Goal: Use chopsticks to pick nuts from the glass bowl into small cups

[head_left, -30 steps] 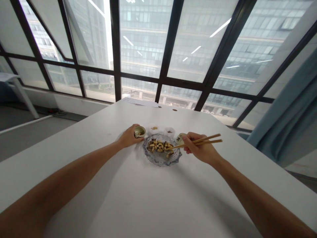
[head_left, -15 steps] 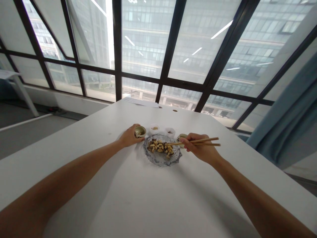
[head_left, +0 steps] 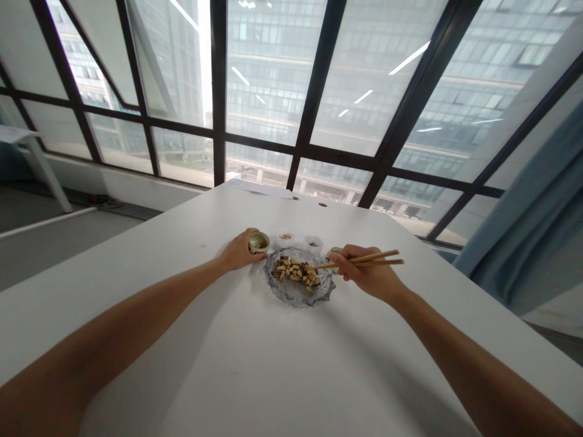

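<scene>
My left hand (head_left: 240, 250) is wrapped round the side of a small greenish cup (head_left: 259, 243) at the left of a glass plate (head_left: 298, 300). Nuts or seeds (head_left: 291, 269), pale and dark mixed, lie heaped on the plate; their exact kind is too small to tell. In my right hand (head_left: 364, 270) is a pair of chopsticks (head_left: 378, 258), with the tips down among the pieces. Partly hidden behind that hand stands a second small cup (head_left: 334, 250). Behind the plate are two small white cups, one with pale pieces (head_left: 285, 237) and one with dark pieces (head_left: 313, 244).
The white table (head_left: 255, 364) reaches forward to tall dark-framed windows (head_left: 298, 145). Paper sheets (head_left: 259, 189) lie at its far edge, near a round brown spot (head_left: 322, 204). A blue curtain (head_left: 523, 230) hangs at the right, and another table (head_left: 43, 161) stands at the far left.
The chopsticks have shifted slightly, their tips still at the heap. My left hand stays on the small cup, and the view has moved very little.
</scene>
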The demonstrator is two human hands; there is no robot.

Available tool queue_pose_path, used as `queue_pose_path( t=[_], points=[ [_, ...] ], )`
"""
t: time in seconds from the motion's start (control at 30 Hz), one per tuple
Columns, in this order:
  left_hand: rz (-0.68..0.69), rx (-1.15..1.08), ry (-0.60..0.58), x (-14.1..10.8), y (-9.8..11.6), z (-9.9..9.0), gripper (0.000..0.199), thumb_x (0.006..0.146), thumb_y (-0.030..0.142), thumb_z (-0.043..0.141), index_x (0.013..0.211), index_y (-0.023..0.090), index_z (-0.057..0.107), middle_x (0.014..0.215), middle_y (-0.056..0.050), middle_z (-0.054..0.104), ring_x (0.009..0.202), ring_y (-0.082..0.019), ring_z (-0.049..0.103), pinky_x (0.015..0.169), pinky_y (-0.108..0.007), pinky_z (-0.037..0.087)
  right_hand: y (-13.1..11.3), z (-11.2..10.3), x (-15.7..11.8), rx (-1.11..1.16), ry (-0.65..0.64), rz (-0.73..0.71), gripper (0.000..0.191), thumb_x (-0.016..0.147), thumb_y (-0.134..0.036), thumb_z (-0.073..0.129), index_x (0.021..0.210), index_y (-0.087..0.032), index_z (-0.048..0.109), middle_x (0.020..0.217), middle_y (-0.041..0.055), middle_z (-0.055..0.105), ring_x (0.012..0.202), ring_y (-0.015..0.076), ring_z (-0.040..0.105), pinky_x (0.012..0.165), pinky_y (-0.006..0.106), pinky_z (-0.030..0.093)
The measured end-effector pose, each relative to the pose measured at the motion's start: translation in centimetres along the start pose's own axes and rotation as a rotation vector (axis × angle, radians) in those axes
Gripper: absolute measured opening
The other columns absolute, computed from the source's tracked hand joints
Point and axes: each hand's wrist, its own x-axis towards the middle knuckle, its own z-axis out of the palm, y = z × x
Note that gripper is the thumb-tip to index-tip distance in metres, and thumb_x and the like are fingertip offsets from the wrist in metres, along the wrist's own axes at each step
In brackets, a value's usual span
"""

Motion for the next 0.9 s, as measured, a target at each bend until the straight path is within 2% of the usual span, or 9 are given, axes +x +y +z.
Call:
queue_pose_path(
  t=[0.33, 0.6, 0.77, 0.9],
  points=[
    [0.002, 0.011, 0.007, 0.0, -0.2, 0.2, 0.070, 0.068, 0.052, 0.076, 0.126, 0.021, 0.051, 0.116, -0.011, 0.065, 0.105, -0.030, 0.066, 0.095, -0.045, 0.051, 0.8, 0.4, -0.3, 0.093, 0.086, 0.036, 0.057, 0.086, -0.070, 0.056, 0.061, -0.019, 0.061, 0.053, 0.0055, 0.067, 0.044, 0.0158, 0.061, 0.040, 0.025, 0.045],
    [-0.005, 0.002, 0.006, 0.0, -0.2, 0.1, 0.070, 0.068, 0.052, 0.075, 0.125, 0.020, 0.051, 0.116, -0.012, 0.066, 0.105, -0.032, 0.065, 0.094, -0.046, 0.051, 1.2, 0.8, 0.0, 0.048, 0.019, 0.008, 0.055, 0.088, -0.068, 0.053, 0.064, -0.020, 0.060, 0.056, 0.0043, 0.068, 0.046, 0.0152, 0.062, 0.043, 0.024, 0.047],
    [-0.007, 0.006, 0.008, 0.0, -0.2, 0.2, 0.071, 0.068, 0.052, 0.075, 0.126, 0.019, 0.051, 0.116, -0.012, 0.065, 0.105, -0.032, 0.065, 0.093, -0.046, 0.051, 1.4, 0.6, -0.2, 0.164, 0.143, 0.036, 0.054, 0.086, -0.068, 0.058, 0.063, -0.019, 0.059, 0.055, 0.0043, 0.067, 0.044, 0.0144, 0.061, 0.041, 0.024, 0.046],
    [0.004, 0.009, 0.012, 0.0, -0.2, 0.2, 0.070, 0.068, 0.053, 0.075, 0.125, 0.019, 0.051, 0.116, -0.012, 0.065, 0.105, -0.032, 0.065, 0.093, -0.046, 0.052, 1.5, 1.4, -1.0, 0.450, 0.313, 0.154, 0.054, 0.077, -0.070, 0.067, 0.063, -0.019, 0.060, 0.051, 0.0030, 0.063, 0.038, 0.0133, 0.056, 0.036, 0.025, 0.044]
  ],
)
